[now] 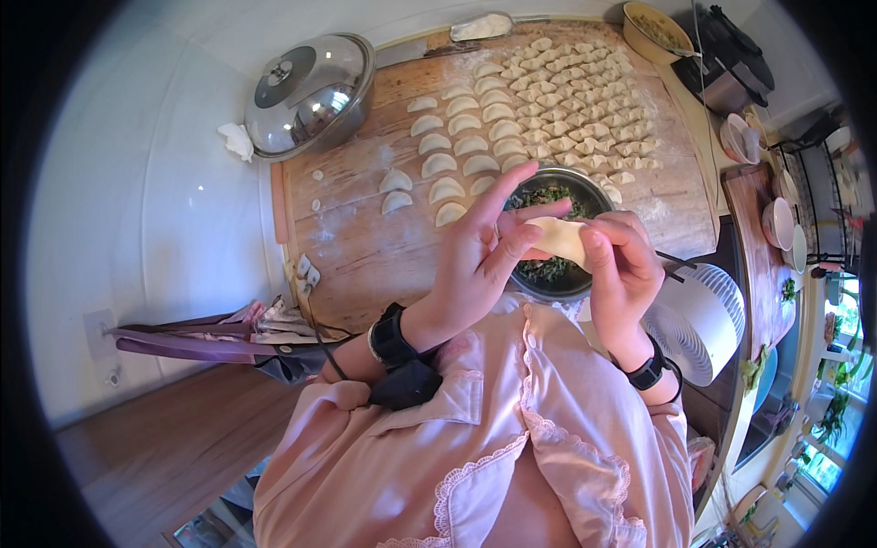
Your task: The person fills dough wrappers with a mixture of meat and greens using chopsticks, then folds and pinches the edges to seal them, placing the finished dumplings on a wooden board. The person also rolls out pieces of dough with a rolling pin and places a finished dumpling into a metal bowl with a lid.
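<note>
Between my two hands is a pale dumpling (560, 237), its dough folded over. My left hand (483, 243) pinches its left end between thumb and fingers, the index finger stretched out. The thumb and curled fingers of my right hand (620, 257) press the right end. Directly beneath them stands a metal bowl (595, 186) of chopped green filling (548, 270), partly hidden by my hands. Half-moon dumplings (438, 164) lie in columns on the floured wooden board (356, 253), beyond my left hand. Farther right, many smaller pleated dumplings (575, 96) sit in close rows.
A lidded metal pan (312, 96) stands at the board's back left. Along the back lies a scoop of flour (482, 27); a yellow bowl of filling (654, 34) and a black cooker (726, 68) are at back right. A white fan (695, 322) stands close by my right forearm.
</note>
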Motion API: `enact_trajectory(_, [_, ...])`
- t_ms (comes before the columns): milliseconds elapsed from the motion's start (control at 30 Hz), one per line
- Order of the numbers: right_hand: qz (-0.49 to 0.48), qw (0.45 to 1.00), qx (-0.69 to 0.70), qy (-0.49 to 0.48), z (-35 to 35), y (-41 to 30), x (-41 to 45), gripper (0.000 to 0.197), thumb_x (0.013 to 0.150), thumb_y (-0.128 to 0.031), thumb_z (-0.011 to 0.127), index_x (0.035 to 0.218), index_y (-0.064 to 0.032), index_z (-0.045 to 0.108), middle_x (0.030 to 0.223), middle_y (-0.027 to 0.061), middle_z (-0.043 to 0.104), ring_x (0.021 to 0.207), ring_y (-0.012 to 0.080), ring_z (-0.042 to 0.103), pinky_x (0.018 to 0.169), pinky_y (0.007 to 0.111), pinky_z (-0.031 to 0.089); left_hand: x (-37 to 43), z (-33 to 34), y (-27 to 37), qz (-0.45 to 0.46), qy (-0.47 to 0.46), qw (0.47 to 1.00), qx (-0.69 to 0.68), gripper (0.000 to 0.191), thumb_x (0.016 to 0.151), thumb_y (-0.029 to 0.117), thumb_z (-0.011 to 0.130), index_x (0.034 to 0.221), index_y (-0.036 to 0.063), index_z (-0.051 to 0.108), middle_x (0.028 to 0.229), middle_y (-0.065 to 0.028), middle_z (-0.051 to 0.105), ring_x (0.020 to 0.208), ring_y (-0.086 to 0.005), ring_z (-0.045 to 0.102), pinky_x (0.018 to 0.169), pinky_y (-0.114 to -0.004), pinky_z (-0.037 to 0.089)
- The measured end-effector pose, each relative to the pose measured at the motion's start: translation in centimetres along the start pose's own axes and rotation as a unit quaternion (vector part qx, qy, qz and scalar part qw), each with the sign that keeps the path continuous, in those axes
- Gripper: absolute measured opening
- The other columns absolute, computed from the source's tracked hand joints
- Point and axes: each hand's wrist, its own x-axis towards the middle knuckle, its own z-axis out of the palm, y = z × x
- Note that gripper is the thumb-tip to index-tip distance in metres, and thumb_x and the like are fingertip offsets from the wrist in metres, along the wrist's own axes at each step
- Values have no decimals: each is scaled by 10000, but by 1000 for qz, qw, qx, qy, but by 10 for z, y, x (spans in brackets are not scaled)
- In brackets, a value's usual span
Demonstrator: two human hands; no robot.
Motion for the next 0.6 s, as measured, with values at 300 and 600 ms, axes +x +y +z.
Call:
enact_trajectory(300, [-45, 996, -57, -48, -3, -4, 4, 105, 770, -4, 614, 872, 13, 629, 764, 36, 557, 592, 72, 433, 516, 183, 345, 0, -19, -7, 60, -79, 980, 172, 171, 887, 70, 471, 997, -36, 549, 850, -71, 621, 716, -99, 597, 650, -213, 499])
enact_trajectory(600, [5, 999, 41, -30, -2, -1, 6, 80, 753, -12, 639, 831, 4, 638, 750, 31, 536, 593, 65, 447, 511, 187, 349, -4, -16, -8, -20, -104, 993, 59, 161, 895, 53, 435, 1035, -20, 402, 882, -101, 571, 777, -101, 576, 677, -215, 487])
